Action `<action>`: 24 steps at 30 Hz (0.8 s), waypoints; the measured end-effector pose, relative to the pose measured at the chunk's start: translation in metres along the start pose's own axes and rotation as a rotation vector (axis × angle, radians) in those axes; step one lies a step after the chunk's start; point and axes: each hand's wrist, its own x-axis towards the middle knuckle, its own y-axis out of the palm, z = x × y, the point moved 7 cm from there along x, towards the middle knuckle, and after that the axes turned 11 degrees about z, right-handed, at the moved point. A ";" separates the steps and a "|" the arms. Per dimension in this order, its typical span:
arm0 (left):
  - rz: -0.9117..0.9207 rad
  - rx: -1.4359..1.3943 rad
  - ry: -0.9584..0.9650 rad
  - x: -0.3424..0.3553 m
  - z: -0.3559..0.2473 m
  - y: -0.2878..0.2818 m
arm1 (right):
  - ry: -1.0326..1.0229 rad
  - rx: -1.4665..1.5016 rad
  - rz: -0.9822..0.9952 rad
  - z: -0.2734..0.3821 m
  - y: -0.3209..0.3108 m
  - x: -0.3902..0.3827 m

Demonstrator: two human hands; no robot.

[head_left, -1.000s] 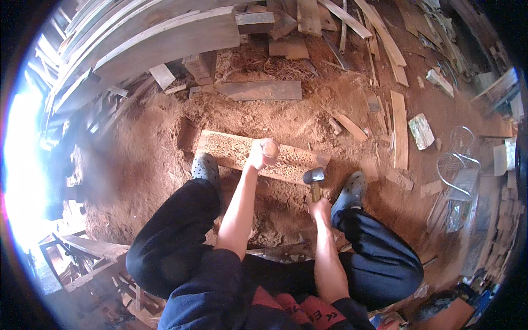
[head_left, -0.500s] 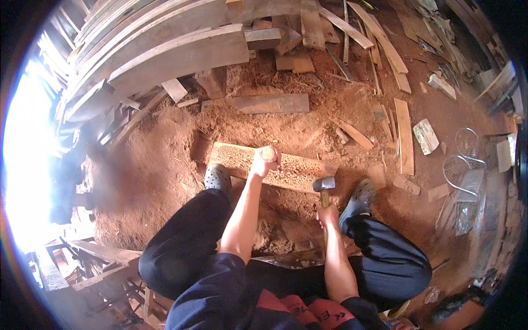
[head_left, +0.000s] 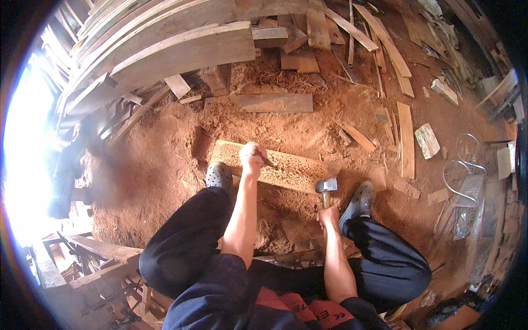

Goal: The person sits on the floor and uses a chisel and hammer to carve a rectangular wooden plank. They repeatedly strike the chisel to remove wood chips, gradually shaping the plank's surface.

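Pair of bare hands above a workpiece, seen from the wearer's head. The left hand point(head_left: 252, 156) has its fingers closed around a slim, dark, tapering tool point(head_left: 270, 163), whose narrow end projects to the right of the fingers; the part inside the fist is hidden, and whether the tip touches the wood cannot be told. The right hand point(head_left: 329, 217) has its fingers wrapped around the wooden handle of a hammer with a blocky grey metal head point(head_left: 326, 186), the head lying just beyond these fingers, near the right end of the workpiece. The workpiece, a long, light-brown wooden board with a densely pitted face point(head_left: 297, 171), lies below the left fingers and extends past them on both sides, slanting down toward the hammer head. A grey perforated clog point(head_left: 219, 176) stands to the left of and nearer the body than the left fingers; its mate point(head_left: 361, 201) stands to the right of the right fingers. Well beyond both sets of fingers, a flat, grey-brown plank point(head_left: 275, 103) rests on the reddish-brown floor point(head_left: 148, 187).
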 end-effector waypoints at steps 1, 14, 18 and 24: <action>-0.010 0.236 0.031 -0.003 -0.012 0.002 | -0.014 0.012 0.020 0.002 0.003 0.001; 0.467 1.001 -0.209 -0.019 0.022 0.124 | -0.249 0.394 0.003 0.083 -0.046 -0.093; 0.382 0.927 -0.254 -0.014 0.016 0.107 | -0.853 0.432 -0.363 0.139 -0.109 -0.174; 0.449 1.034 -0.316 -0.018 0.019 0.118 | -0.947 0.347 -0.538 0.154 -0.082 -0.178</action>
